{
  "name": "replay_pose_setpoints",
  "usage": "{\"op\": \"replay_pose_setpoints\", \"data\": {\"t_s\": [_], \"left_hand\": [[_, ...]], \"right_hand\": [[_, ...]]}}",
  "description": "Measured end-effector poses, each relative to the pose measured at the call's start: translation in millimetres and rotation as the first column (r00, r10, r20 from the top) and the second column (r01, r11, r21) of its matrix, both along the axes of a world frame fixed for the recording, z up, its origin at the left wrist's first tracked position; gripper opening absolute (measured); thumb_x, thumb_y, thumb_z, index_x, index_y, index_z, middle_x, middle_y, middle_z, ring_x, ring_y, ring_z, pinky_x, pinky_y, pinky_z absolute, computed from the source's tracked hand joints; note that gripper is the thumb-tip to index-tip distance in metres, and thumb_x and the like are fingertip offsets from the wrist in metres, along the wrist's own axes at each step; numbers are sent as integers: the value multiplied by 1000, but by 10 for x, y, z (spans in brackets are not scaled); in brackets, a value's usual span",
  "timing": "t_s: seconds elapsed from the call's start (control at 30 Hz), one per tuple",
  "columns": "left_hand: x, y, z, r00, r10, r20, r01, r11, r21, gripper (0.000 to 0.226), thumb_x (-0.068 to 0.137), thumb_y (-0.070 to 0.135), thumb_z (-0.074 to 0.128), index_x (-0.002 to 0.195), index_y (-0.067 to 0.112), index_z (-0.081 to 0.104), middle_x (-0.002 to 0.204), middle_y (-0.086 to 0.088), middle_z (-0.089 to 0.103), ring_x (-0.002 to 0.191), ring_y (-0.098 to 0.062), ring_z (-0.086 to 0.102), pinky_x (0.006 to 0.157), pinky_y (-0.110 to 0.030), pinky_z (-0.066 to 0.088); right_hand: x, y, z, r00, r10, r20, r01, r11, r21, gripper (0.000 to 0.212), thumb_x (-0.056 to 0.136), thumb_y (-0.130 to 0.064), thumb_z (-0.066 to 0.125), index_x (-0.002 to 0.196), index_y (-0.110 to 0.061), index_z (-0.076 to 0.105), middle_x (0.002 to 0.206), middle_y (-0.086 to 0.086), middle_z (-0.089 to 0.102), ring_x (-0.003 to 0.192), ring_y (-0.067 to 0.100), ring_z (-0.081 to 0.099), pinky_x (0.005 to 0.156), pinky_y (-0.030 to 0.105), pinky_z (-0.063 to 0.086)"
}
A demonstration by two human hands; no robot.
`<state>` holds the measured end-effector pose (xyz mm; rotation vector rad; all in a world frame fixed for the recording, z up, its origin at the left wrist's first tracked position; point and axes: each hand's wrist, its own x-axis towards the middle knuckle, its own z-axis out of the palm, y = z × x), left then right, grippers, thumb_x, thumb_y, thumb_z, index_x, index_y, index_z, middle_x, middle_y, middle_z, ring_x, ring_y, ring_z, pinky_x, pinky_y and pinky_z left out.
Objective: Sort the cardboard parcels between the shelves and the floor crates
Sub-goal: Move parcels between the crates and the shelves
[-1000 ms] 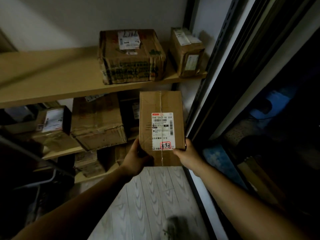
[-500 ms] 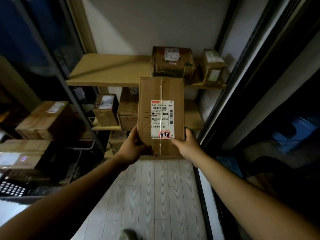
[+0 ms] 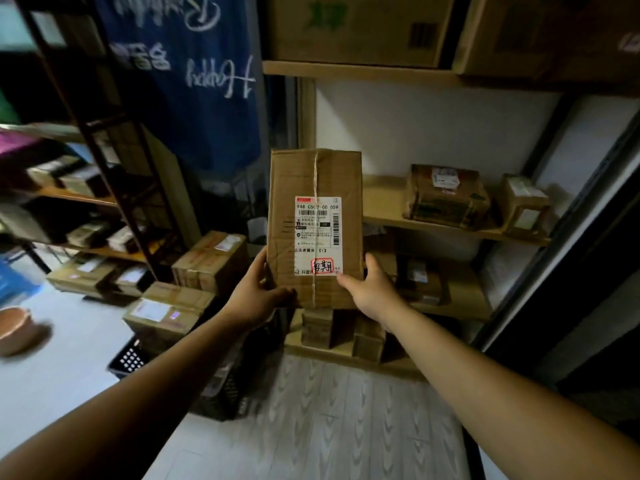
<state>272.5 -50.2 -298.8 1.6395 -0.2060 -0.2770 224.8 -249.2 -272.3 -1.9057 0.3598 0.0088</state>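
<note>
We held the cardboard parcel (image 3: 315, 174) upright in mid-air, in front of the shelf (image 3: 450, 230). Our left hand (image 3: 254, 294) was clamped on its lower left edge and our right hand (image 3: 372, 291) on its lower right corner, probably to keep the label (image 3: 318, 235) readable before we chose shelf or floor crate (image 3: 225, 393).

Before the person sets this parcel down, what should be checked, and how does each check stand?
1. Left hand grips the held parcel at its lower left edge: ok.
2. Right hand grips its lower right edge: ok.
3. Shipping label faces the camera, legible: ok.
4. Bare space on the middle shelf left of the taped parcel: ok.
5. Room in the black floor crate: cannot tell, dark and blurred.
</note>
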Motion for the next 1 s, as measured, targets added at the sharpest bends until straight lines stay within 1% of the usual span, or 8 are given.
{"op": "replay_pose_setpoints", "data": {"t_s": [0.07, 0.17, 0.33, 0.47, 0.57, 0.73, 0.83, 1.0], "left_hand": [[69, 418, 59, 999, 26, 34, -27, 999, 25, 86, 79, -7, 66, 144, 36, 29, 128, -1, 57, 113, -19, 59, 77, -33, 58], [208, 1026, 147, 996, 73, 49, -75, 996, 47, 87, 78, -4, 68, 144, 38, 30, 125, 3, 57, 109, -14, 61, 86, -41, 56], [406, 1845, 234, 990, 132, 44, -135, 988, 68, 73, 80, -3, 67, 141, 23, 35, 120, 0, 58, 97, -8, 63, 69, -20, 56], [524, 2275, 258, 987, 157, 19, -158, 985, 67, 70, 83, -4, 63, 139, 26, 35, 124, -1, 55, 104, -14, 61, 80, -31, 57], [667, 2446, 224, 989, 151, -6, -150, 986, 71, 71, 84, -3, 61, 142, 28, 32, 126, -2, 54, 106, -18, 62, 88, -42, 55], [1138, 2560, 94, 986, 157, -50, -153, 985, 76, 72, 86, -2, 59, 143, 31, 32, 128, -4, 55, 105, -20, 64, 89, -47, 54], [1420, 2553, 19, 985, 156, -68, -150, 984, 92, 66, 88, -1, 57, 142, 30, 32, 121, -1, 58, 103, -18, 64, 90, -44, 54], [1872, 2566, -186, 984, 154, -84, -143, 982, 127, 63, 88, -3, 57, 136, 31, 35, 118, 0, 57, 98, -14, 64, 78, -31, 57]], "right_hand": [[111, 379, 57, 1000, 24, 11, -24, 999, 24, 60, 95, -26, 57, 146, -20, 27, 138, -1, 49, 127, 20, 45, 90, 25, 34], [338, 963, 75, 999, 53, 4, -53, 998, 31, 65, 93, -29, 60, 147, -20, 27, 140, 0, 48, 127, 22, 47, 96, 29, 37], [652, 1800, 45, 996, 75, 36, -77, 996, 37, 72, 89, -39, 62, 148, -23, 25, 143, -2, 46, 128, 22, 47, 107, 42, 39], [866, 2251, -31, 997, 81, 2, -81, 997, 6, 78, 89, -42, 61, 151, -24, 17, 150, -1, 37, 134, 24, 40, 110, 44, 35], [1065, 2428, -104, 996, 87, -24, -86, 996, 8, 76, 94, -37, 57, 152, -23, 10, 152, -1, 33, 138, 24, 34, 112, 39, 32], [1581, 2555, -287, 991, 134, -31, -135, 990, -36, 85, 90, -39, 60, 151, -30, 3, 152, -3, 34, 137, 23, 35, 112, 45, 32], [1904, 2594, -392, 987, 149, -56, -151, 988, -26, 93, 88, -37, 64, 152, -30, -2, 154, -3, 29, 140, 23, 30, 114, 45, 28], [2329, 2649, -623, 983, 155, -101, -153, 988, 25, 94, 87, -29, 67, 152, -30, -1, 150, -3, 36, 136, 20, 36, 110, 42, 32]]}}
